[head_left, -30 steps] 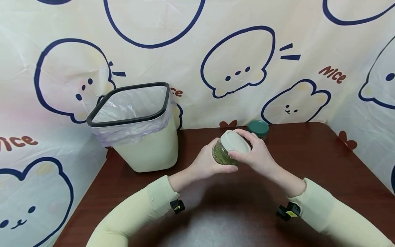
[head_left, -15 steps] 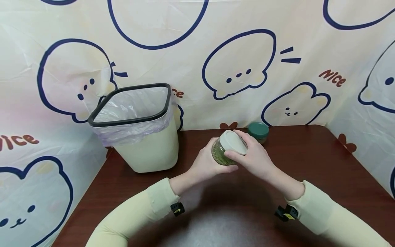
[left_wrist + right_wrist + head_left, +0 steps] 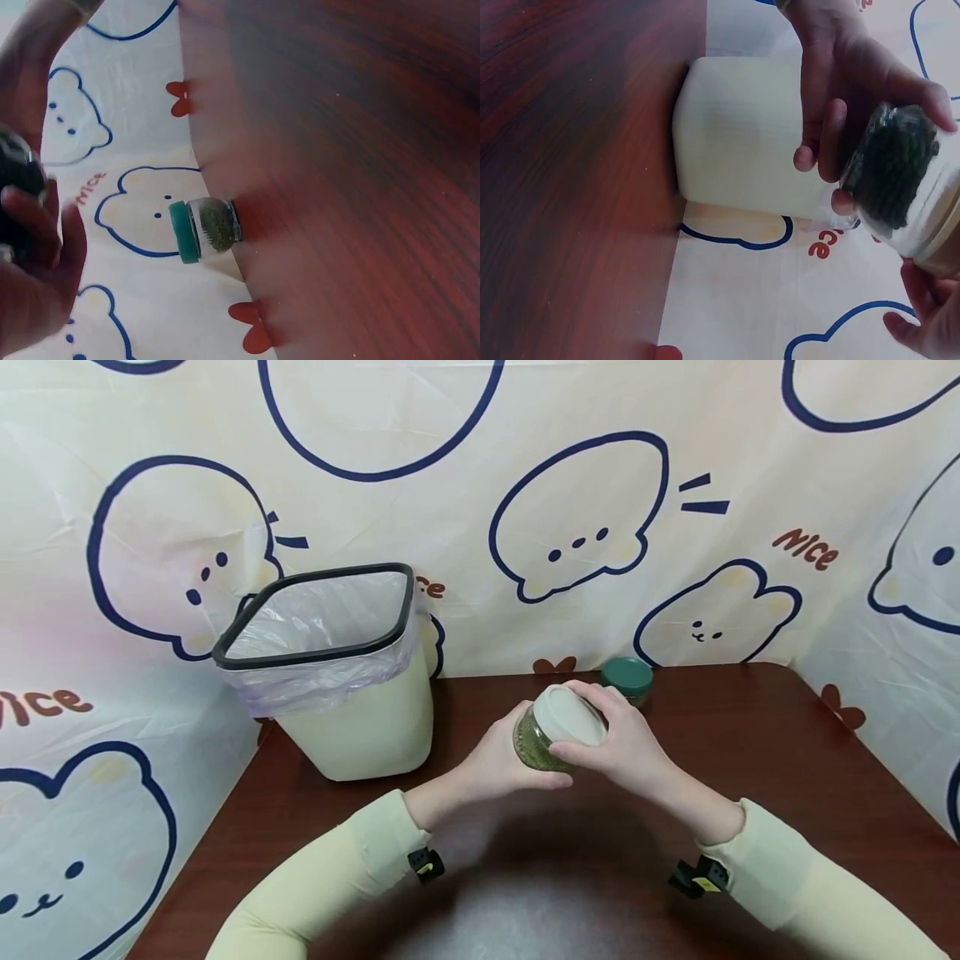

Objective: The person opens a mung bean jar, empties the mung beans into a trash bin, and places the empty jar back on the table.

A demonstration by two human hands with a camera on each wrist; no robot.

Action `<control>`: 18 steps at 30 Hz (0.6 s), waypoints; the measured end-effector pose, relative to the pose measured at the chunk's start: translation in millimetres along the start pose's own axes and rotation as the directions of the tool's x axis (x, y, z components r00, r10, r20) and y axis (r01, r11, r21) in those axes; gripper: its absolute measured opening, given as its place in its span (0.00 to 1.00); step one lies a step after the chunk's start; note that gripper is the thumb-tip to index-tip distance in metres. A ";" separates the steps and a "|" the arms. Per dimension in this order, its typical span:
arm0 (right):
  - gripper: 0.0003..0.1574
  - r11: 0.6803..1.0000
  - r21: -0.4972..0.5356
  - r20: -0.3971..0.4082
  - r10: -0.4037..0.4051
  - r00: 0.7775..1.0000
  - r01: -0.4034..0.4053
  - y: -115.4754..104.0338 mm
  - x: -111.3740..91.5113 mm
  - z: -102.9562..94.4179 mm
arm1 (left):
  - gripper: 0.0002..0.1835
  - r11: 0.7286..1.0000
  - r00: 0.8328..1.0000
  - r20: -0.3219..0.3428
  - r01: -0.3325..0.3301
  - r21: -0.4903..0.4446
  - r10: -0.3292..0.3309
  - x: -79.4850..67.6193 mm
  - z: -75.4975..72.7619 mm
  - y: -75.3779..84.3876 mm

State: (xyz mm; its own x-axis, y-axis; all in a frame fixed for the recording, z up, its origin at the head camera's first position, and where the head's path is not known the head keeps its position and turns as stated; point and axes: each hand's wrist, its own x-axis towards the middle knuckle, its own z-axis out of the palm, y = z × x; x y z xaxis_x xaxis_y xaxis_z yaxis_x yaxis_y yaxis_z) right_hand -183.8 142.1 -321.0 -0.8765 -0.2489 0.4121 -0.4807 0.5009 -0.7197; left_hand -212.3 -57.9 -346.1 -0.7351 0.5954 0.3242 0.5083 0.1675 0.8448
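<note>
A clear glass jar (image 3: 534, 745) with green contents is tilted above the table in the head view. My left hand (image 3: 491, 760) grips its glass body from the left. Curled over the off-white lid (image 3: 567, 718), my right hand (image 3: 630, 743) has its thumb at the near edge and its fingers at the far edge. The right wrist view shows the jar's dark green contents (image 3: 896, 176) through the glass, close by the left hand's fingers. Behind the right hand stands a second jar with a green lid (image 3: 627, 675); the left wrist view shows green contents (image 3: 216, 225) in it.
A cream waste bin (image 3: 367, 727) lined with a translucent bag and topped by a black rim stands at the table's left. The dark brown table (image 3: 765, 777) backs onto a cartoon-printed cloth (image 3: 450, 527).
My right thumb slid leftward over the lid and then came back a little to the right. The hands and jar are slightly lower in view. The green-lidded jar and bin stand where they were.
</note>
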 end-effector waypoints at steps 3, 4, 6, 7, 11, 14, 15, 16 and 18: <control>0.46 0.999 0.007 0.015 -0.044 0.999 0.044 2.2 -0.8 -1.3 | 0.42 0.998 0.997 0.073 -0.010 -0.055 0.014 2.1 -4.2 -1.3; 0.46 0.999 0.012 0.022 -0.050 0.999 0.050 2.8 -1.0 -1.9 | 0.42 0.998 0.997 0.081 -0.007 -0.061 0.012 2.7 -4.6 -1.4; 0.45 0.998 0.041 0.042 -0.058 0.997 0.056 4.5 -0.6 -3.3 | 0.42 0.998 0.997 0.071 0.001 -0.069 0.004 3.3 -3.3 -0.7; 0.44 0.997 0.057 0.057 -0.058 0.997 0.054 5.2 -0.3 -4.2 | 0.42 0.998 0.998 0.056 0.009 -0.064 -0.006 3.1 -2.0 0.1; 0.43 0.996 0.087 0.135 -0.038 0.990 0.026 5.5 1.4 -8.5 | 0.40 0.998 0.999 0.011 0.036 -0.055 -0.036 1.0 3.4 2.5; 0.44 1.000 0.031 0.166 -0.001 0.986 -0.005 3.5 2.0 -10.1 | 0.40 0.997 0.999 -0.010 0.049 -0.054 -0.049 -0.6 6.0 2.4; 0.44 1.000 -0.005 0.166 0.016 0.986 -0.015 2.6 1.8 -10.1 | 0.40 0.997 0.998 -0.017 0.053 -0.053 -0.054 -0.9 6.7 2.0; 0.45 0.999 -0.043 0.162 0.033 0.986 -0.027 1.5 1.7 -9.9 | 0.41 0.997 0.998 -0.029 0.059 -0.048 -0.061 -1.2 7.4 1.6; 0.44 0.992 -0.114 0.143 0.062 0.988 -0.046 -0.7 1.2 -8.8 | 0.41 0.997 0.996 -0.056 0.073 -0.032 -0.075 -2.0 9.0 0.7</control>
State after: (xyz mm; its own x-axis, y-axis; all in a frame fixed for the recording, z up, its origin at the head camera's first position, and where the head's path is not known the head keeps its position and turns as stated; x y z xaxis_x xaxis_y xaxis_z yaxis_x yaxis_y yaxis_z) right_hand -184.3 148.7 -315.1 -0.8996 -0.3332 0.2821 -0.4334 0.6032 -0.6696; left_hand -206.4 -52.0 -350.0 -0.7950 0.5365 0.2830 0.4383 0.1855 0.8795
